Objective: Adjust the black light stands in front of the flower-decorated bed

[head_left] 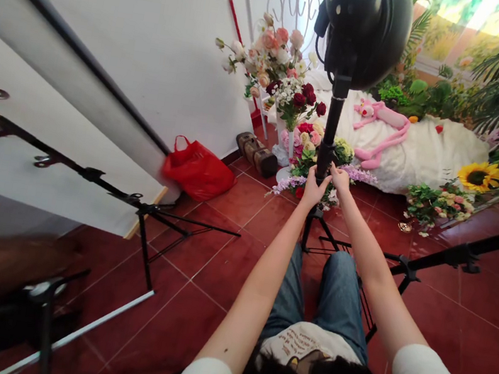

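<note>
A black light stand (332,124) rises upright in front of me, with a large black studio lamp (370,35) on top and tripod legs spread on the floor. My left hand (315,188) is closed around the pole near its middle joint. On the other side, my right hand (339,178) has its fingers pinched at the joint, where a knob or collar seems to sit; the fingertips are partly hidden. Just behind the pole is a cluster of artificial flowers (307,145).
Left of me, a backdrop stand (110,186) with clamps spreads its legs. A red bag (199,172) lies by the wall. A white tube (96,327) rests on the tiles. Another black stand (463,254) slants in at right. Behind, a pink plush toy (391,124) lies on white cloth (446,156).
</note>
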Demonstrator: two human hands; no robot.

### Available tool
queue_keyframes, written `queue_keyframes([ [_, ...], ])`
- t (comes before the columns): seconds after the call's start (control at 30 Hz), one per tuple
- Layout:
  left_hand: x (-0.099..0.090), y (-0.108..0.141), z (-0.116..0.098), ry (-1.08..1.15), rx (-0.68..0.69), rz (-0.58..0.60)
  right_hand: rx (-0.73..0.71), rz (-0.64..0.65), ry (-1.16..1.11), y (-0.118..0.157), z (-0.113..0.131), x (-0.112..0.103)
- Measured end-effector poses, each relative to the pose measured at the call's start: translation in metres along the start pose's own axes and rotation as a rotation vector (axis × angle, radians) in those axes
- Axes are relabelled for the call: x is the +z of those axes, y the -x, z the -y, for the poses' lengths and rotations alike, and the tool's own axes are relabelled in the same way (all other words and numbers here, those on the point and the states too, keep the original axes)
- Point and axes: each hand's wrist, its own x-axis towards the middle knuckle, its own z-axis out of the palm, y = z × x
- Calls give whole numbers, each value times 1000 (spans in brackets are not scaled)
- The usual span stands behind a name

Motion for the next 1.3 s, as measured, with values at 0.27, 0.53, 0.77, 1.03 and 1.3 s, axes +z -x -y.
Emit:
queue_keyframes([
  [0.27,6,1,-2,-85,-2,-48,300,191,-164,91,-39,-95],
  [0.53,37,85,-4,-269,-9,-401,455,-216,-332,196,-124,-243],
  [0.77,136,191,28,4,-212,62,528,-561,-652,255,-134,-282],
  [1.03,275,181,-71,359,50,719,426,-516,-1047,269,-102,-288],
  [1.3,333,154,-113,348,-85,932,371,-380,-1161,242,-61,-309],
])
